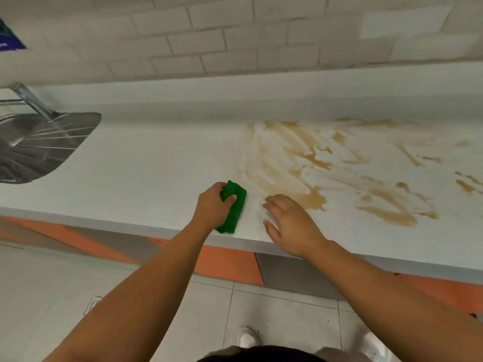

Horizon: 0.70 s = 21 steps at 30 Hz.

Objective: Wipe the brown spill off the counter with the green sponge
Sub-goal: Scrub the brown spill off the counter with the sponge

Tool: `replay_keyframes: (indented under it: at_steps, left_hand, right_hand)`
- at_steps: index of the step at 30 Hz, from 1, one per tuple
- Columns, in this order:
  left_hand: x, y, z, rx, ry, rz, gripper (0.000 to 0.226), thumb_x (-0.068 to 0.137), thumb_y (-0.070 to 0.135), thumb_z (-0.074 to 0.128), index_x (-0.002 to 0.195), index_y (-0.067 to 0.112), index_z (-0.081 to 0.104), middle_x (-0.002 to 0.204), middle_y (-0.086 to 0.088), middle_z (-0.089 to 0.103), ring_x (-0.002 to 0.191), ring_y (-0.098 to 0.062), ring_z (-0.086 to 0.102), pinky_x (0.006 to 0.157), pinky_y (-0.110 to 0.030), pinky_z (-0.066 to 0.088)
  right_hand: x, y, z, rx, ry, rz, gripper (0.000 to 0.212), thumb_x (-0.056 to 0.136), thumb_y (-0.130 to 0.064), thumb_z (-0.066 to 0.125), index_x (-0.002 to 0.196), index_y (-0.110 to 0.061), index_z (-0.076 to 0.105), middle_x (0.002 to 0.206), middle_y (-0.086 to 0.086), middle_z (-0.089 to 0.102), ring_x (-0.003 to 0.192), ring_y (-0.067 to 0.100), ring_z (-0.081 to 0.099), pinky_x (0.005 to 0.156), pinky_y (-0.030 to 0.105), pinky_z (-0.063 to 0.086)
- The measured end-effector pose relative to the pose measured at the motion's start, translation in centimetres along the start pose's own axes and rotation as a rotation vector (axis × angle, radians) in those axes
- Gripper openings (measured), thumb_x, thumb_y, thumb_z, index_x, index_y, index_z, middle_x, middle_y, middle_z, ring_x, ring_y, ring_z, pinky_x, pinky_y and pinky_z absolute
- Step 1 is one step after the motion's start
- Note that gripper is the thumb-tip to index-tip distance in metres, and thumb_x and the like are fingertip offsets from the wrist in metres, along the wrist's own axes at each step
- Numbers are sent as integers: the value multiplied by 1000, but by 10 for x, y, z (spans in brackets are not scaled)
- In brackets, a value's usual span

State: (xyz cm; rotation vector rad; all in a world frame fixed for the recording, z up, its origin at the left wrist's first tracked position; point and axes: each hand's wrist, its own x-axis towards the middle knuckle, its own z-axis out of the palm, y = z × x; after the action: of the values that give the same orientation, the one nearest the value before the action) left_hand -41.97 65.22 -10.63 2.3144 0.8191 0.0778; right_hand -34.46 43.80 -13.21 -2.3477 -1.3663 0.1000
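A green sponge [234, 207] lies on the white counter [146, 163] near its front edge. My left hand [213, 207] grips the sponge, thumb curled over its top. To the right, my right hand [290, 223] rests flat on the counter with fingers spread, just left of the brown spill [308, 158]. The spill is smeared in streaks and patches across the counter's middle and right, with more blotches [386, 212] toward the front right. The sponge sits at the spill's left edge, on clean surface.
A steel sink [39, 147] with a tap [31, 100] is set into the counter at far left. A white tiled wall [235, 43] runs behind. Below the counter's front edge are orange and grey cabinet fronts [224, 262] and a tiled floor.
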Motion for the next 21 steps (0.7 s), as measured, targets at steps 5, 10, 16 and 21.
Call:
replay_keyframes:
  at_steps: [5,10,16,21]
  left_hand:
    - [5,-33,11,257,153,331,51,97,20,60,143,4,46,146,-14,48,135,-31,41,113,-40,37]
    - [-7,-55,34,381,7,541,52,104,30,32,144,-2,43,153,-18,40,146,-33,29,116,-50,32]
    - [-15,-65,24,508,-60,582,57,106,41,18,158,17,15,165,-6,12,153,-24,0,124,-42,11]
    - [23,-43,31,557,-50,437,64,101,42,10,158,14,15,165,-6,13,153,-28,3,123,-46,11]
  right_hand:
    - [-1,-5,23,-100,-61,3,58,97,-42,41,142,-6,45,152,11,38,143,29,29,119,39,18]
    - [-13,-2,34,-158,-147,-5,64,99,-48,31,149,-8,35,159,8,27,148,24,18,121,42,18]
    - [-12,-1,39,-210,-168,17,69,99,-52,26,152,-8,25,162,7,15,150,20,5,122,39,12]
    - [-11,0,44,-233,-185,23,71,99,-54,22,154,-8,19,163,6,10,151,19,0,122,39,10]
